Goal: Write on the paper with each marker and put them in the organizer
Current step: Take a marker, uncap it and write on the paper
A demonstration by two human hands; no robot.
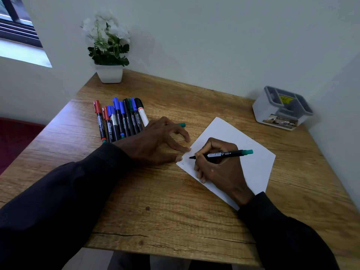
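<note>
Green-ended marker (224,154), gripped in the right hand (220,172), touches the paper (243,137) near its left corner, pinned only by spread fingertips (178,158) of the left hand (153,141), so the sheet could skid and smear.

Matt wood-grain table (175,211), smooth white paper (253,168), glossy plastic organizer (261,112).

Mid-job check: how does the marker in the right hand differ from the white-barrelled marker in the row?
The held marker has a black barrel and green end; the white-barrelled marker has a black cap. The held marker is uncapped, in the right hand's grip, tip at the paper; the white-barrelled marker is capped and lies on the table. The held marker lies crosswise; the white-barrelled marker points away. Both have printed barrels.
</note>
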